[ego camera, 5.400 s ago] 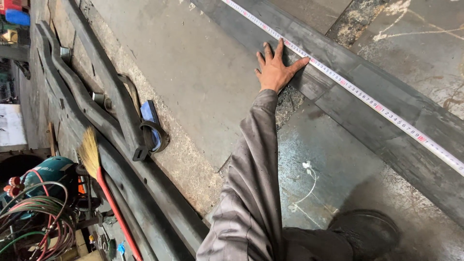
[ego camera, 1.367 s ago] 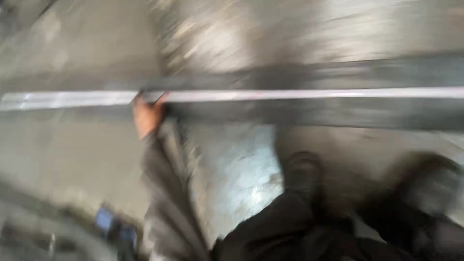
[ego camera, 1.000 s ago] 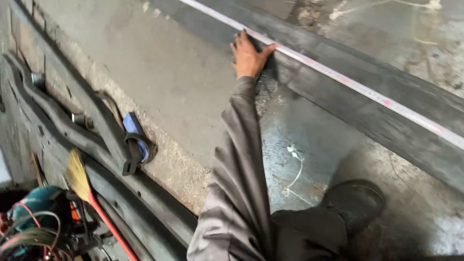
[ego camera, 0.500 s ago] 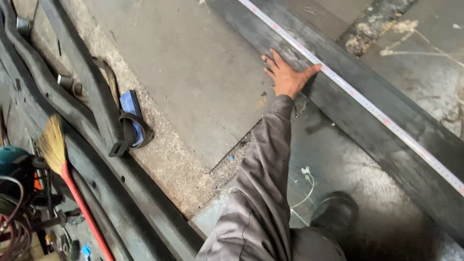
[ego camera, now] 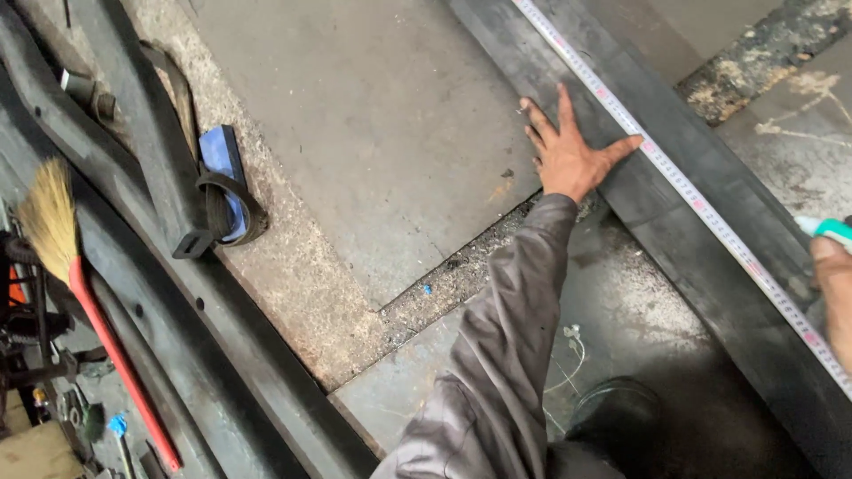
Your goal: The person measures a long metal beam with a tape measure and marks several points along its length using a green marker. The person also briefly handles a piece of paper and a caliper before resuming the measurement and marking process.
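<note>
Left hand lies open, pinning the white tape measure on the dark steel beam; right hand grips a marker.

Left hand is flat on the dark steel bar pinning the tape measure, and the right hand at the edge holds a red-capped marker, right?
Not quite: the head view shows the marker in the right hand has a teal-green and white tip, not red. The rest holds: the left hand lies spread on the dark steel bar, its thumb on the tape measure.
</note>
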